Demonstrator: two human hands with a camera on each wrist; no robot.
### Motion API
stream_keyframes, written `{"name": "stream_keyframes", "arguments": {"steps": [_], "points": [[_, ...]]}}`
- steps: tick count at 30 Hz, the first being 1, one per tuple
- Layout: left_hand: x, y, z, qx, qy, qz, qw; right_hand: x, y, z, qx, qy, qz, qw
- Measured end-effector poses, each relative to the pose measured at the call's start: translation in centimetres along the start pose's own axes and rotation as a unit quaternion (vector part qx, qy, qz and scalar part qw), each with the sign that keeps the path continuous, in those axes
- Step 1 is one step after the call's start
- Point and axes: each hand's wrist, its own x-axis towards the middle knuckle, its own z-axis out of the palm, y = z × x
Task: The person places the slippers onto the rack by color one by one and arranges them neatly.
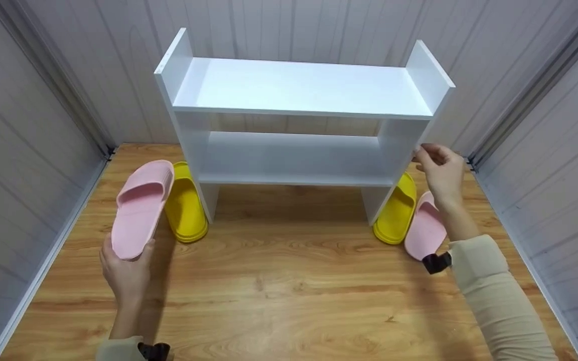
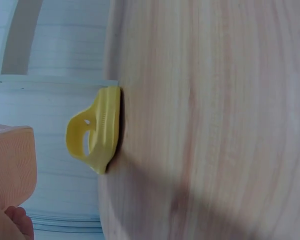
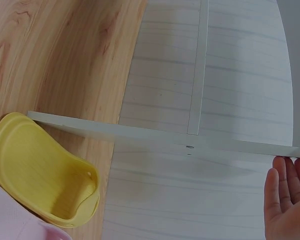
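Observation:
My left hand [image 1: 127, 273] grips a pink slipper [image 1: 141, 210] by its heel end, raised off the floor with the toe pointing away. The slipper's heel and a few of my fingers show at the left edge of the left wrist view. A white two-tier shelf [image 1: 294, 183] stands upright in front of me. At the edge of its right side panel [image 3: 155, 135] is my right hand [image 1: 442, 170], pinching the panel, its fingers [image 3: 285, 185] against the outer face. Part of the thumb is hidden.
A yellow slipper [image 1: 186, 210] lies by the shelf's left panel. Another yellow slipper [image 1: 397, 213] rests by the right panel, with a pink slipper [image 1: 424, 230] beside it. Pale panelled walls [image 1: 23, 150] enclose the wooden floor [image 1: 289, 291] at the back and both sides.

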Motion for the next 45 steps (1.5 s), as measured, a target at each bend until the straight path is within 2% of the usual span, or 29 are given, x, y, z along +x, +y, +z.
{"name": "stream_keyframes", "arguments": {"steps": [4, 15, 24, 32, 38, 45], "points": [[-0.6, 0.5, -0.6, -0.013, 0.006, 0.019, 0.9997, 0.0, -0.2, 0.0, 0.004, -0.003, 0.003, 1.0000], [-2.4, 1.9, -2.1, -0.033, -0.022, 0.013, 0.9991, -0.2, -0.4, 0.0, -0.016, -0.003, -0.002, 0.9999], [-3.9, 3.2, -3.9, -0.024, -0.017, 0.016, 0.9994, 0.0, -0.3, -0.1, 0.016, 0.003, -0.013, 0.9998], [-4.7, 4.2, -4.7, -0.037, -0.004, 0.047, 0.9982, -0.5, -1.2, -0.1, 0.008, -0.003, -0.005, 0.9999], [-5.3, 4.7, -5.0, -0.055, -0.013, 0.054, 0.9970, -1.3, -2.5, 0.2, 0.014, -0.007, -0.006, 0.9999], [-6.0, 5.6, -5.4, -0.067, -0.022, 0.093, 0.9931, -0.1, -0.6, -0.4, 0.011, -0.004, -0.002, 0.9999]]}}
